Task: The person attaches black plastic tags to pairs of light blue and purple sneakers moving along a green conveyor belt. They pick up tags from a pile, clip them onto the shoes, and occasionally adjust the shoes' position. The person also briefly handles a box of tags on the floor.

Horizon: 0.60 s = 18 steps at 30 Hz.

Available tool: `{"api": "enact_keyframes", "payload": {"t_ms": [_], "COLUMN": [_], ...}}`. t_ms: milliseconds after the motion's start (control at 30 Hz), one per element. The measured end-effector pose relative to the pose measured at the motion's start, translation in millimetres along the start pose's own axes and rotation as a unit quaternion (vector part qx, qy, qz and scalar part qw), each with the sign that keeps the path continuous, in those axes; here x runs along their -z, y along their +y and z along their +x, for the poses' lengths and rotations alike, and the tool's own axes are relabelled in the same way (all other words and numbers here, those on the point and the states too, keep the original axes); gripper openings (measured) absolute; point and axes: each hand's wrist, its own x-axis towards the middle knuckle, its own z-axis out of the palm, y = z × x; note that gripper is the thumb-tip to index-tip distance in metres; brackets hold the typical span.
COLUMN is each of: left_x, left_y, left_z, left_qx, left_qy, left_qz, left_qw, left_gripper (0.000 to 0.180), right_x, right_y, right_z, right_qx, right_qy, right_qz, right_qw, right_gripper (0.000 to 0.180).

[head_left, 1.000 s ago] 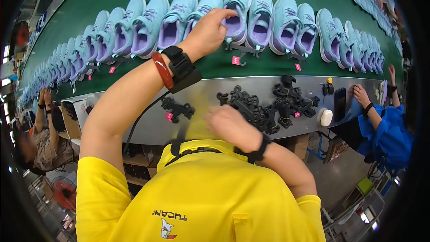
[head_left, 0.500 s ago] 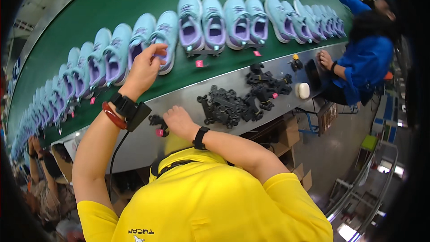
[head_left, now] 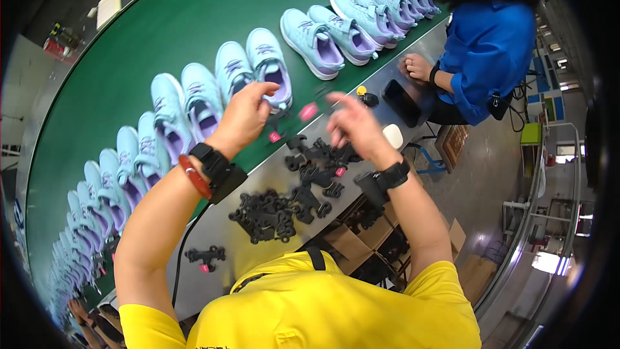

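Note:
Pale blue sneakers with lilac linings stand in a long row on the green surface. At the heel of one near the middle is my left hand, thumb and forefinger apart, the forefinger against the shoe's opening. A black piece and a pink tag hang beneath that heel. My right hand is raised to the right, blurred by motion. Beside its fingertips are a smeared dark strip and another pink tag; whether the fingers hold them I cannot tell.
Black plastic shoe hangers lie heaped on the metal ledge, with one tagged hanger apart. A dark phone and a white rounded object are at right. A co-worker in blue sits close by. Cardboard boxes stand below.
My view has shifted to the right. My right hand has left the tagged hanger on the ledge and risen toward the shoes. My left hand has moved right along the row.

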Motion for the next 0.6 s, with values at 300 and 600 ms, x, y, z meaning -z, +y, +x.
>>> {"api": "enact_keyframes", "payload": {"t_ms": [300, 600], "left_x": [-92, -135], "left_y": [-12, -35], "left_z": [109, 151], "left_qx": [-0.054, -0.013], "left_qy": [-0.059, -0.102], "left_qz": [0.112, 0.139], "left_qw": [0.991, 0.985], "left_gripper": [0.043, 0.039], "right_x": [87, 86], "right_y": [20, 23], "right_z": [83, 85], "right_qx": [-0.044, -0.106], "right_qy": [0.203, 0.105], "right_qz": [-0.057, -0.01], "right_qw": [0.976, 0.989], "right_gripper": [0.046, 0.046]}}
